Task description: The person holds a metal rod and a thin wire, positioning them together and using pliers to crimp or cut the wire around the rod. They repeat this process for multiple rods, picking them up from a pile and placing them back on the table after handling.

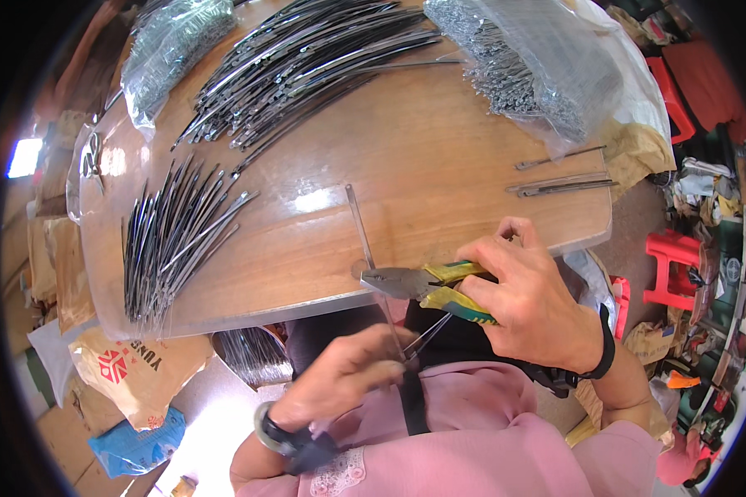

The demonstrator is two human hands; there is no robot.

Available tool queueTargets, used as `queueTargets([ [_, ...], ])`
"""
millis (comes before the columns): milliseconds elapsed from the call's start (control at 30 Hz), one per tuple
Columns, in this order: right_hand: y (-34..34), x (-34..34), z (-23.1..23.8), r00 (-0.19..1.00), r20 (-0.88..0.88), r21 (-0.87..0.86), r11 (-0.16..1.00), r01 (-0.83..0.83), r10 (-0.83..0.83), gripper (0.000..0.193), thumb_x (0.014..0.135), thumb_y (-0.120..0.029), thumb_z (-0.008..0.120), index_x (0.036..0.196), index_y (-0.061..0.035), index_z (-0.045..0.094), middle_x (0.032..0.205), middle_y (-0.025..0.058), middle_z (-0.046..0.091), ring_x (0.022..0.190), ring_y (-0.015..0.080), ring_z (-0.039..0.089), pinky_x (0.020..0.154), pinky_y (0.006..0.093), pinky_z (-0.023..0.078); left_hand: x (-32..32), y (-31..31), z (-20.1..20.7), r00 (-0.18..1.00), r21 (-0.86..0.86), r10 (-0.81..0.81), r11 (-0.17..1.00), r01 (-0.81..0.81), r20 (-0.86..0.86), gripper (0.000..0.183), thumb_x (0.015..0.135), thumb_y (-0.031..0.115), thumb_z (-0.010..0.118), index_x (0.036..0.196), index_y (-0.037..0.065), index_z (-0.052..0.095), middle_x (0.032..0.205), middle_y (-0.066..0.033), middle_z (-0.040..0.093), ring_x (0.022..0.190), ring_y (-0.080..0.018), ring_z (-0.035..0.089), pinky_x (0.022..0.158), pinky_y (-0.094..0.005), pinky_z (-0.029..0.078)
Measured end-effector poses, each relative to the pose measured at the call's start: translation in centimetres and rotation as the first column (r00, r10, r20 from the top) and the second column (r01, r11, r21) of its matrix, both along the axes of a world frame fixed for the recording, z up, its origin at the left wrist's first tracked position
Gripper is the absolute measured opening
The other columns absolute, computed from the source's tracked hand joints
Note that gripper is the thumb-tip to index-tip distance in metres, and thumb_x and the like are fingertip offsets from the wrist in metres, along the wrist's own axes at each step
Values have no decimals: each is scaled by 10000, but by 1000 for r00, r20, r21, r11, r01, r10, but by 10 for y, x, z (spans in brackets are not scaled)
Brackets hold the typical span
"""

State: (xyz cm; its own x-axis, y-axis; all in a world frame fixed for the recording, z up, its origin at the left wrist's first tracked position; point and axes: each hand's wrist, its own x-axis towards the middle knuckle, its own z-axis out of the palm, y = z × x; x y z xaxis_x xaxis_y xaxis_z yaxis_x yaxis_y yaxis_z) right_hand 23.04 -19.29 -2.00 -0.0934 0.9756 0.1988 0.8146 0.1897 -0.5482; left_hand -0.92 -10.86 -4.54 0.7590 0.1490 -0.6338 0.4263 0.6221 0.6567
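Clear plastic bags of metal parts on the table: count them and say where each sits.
2. One clear bag lies at the table's far left corner; a bigger one lies at the far right. More may sit beyond the picture's edge.

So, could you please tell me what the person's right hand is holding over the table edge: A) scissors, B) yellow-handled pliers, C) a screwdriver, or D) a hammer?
B: the right hand grips yellow-handled pliers, whose jaws clamp a thin metal strip at the edge of the wooden table, while the left hand pinches the strip's lower end.
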Motion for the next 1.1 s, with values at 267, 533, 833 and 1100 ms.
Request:
queueTargets([
  [267, -4, -8, 19, 999, -27, 27, 999, -36, 37, 239, 515, -2, 661, 752, 5, 638, 955, 128, 599, 782, 283, 565, 830, 477, 394, 22, 25, 14, 992, 38, -33, 999, 28, 123, 204, 902, 48, 649, 1082, -49, 655, 883, -83, 663, 820, -157, 638, 784, -283, 511],
  [533, -2, -1, 20, 995, 75, 99, 993, 65, -73, 189, 563, -16, 675, 744, -21, 620, 989, 105, 604, 921, 296, 579, 853, 503, 402, 36, 2, 12, 975, -439, 219, 874, -206, -23, 176, 982, 156, 577, 990, -19, 568, 638, -55, 504, 496, -137, 455, 449, -264, 340],
  [833, -50, -1, 10, 960, -235, -195, 975, 105, -151, 349, 582, -97, 805, 886, 7, 671, 1046, 133, 606, 919, 315, 574, 865, 434, 432, 33, -13, 16, 890, -82, 415, 910, -407, 190, 131, 1004, 82, 516, 1023, -35, 571, 632, -48, 509, 470, -93, 415, 436, -234, 307],
  [1100, -47, 1, 17, 928, -342, -238, 969, 70, -151, 387, 634, -118, 827, 985, -18, 699, 1131, 142, 605, 929, 332, 588, 827, 399, 475, 25, -16, 21, 876, 81, 423, 889, -451, 233, 129, 1003, 51, 530, 1085, -25, 593, 744, -6, 544, 556, -42, 419, 476, -193, 321],
])
